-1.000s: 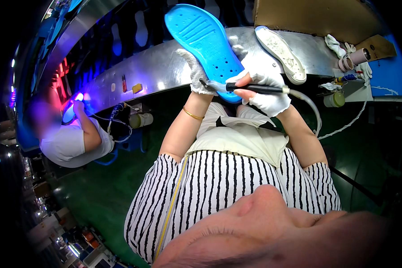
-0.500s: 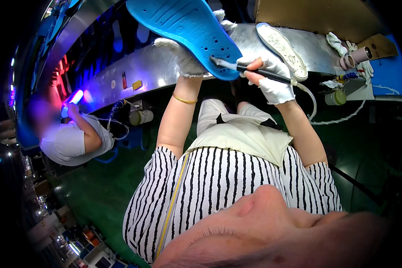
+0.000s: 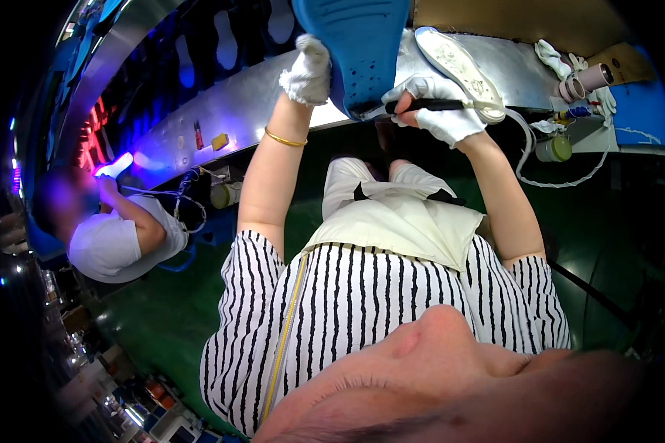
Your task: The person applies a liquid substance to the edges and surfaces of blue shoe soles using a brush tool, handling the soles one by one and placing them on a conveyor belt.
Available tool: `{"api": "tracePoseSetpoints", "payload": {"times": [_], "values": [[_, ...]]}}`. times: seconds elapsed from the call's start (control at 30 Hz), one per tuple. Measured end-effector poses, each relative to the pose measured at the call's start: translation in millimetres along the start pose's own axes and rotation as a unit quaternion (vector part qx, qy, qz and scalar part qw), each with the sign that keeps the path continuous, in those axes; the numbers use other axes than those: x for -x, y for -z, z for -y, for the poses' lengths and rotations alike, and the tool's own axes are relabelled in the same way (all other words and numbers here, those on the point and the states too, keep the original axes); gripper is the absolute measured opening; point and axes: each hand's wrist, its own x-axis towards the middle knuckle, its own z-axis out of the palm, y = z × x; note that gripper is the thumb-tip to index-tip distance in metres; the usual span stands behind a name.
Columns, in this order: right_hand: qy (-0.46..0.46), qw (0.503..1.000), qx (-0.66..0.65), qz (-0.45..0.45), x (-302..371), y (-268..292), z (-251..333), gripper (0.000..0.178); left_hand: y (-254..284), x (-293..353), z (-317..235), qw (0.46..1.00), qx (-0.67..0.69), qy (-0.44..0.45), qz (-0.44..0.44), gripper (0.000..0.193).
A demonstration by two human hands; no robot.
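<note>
A blue sole-shaped piece (image 3: 366,55) with small holes stands over the near edge of the bench, its narrower end toward me. My left hand (image 3: 308,74), in a white knit glove, is closed on its left edge; the fingers behind the piece are hidden. My right hand (image 3: 443,118), in a white glove with bare fingertips, grips a black-handled glue brush (image 3: 432,105). The brush's pale tip touches the near rim of the blue piece. From its handle a whitish hose (image 3: 526,140) curves off to the right. A white shoe sole (image 3: 454,63) lies beside my right hand.
The metal bench (image 3: 244,100) runs leftward, carrying a yellow block (image 3: 220,141) and red-handled tool (image 3: 198,136). At left, a co-worker (image 3: 122,229) sits by a conveyor bearing soles (image 3: 225,40). Right are gloves (image 3: 553,59), a pink cup (image 3: 595,76) and a lidded container (image 3: 554,149).
The blue piece has turned more upright and moved slightly away. My left hand has shifted up along its edge. The brush tip has moved from the holes to the near rim.
</note>
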Motion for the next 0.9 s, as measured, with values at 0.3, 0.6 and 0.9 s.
{"api": "tracePoseSetpoints", "payload": {"times": [0.3, 0.6, 0.9], "values": [[0.048, 0.998, 0.026, 0.023, -9.0, 11.7, 6.5, 0.012, -30.9, -27.0, -25.9, 0.972, -0.15, 0.17, -0.066, 0.106], [0.021, 0.999, 0.037, 0.031, -21.3, 20.8, 1.6, 0.009, -23.2, -46.2, -26.2, 0.956, -0.145, 0.252, -0.047, 0.088], [0.074, 0.994, 0.083, 0.019, -28.2, 32.2, 6.7, 0.011, -20.1, -53.9, -24.8, 0.951, -0.144, 0.265, -0.071, 0.083]]}}
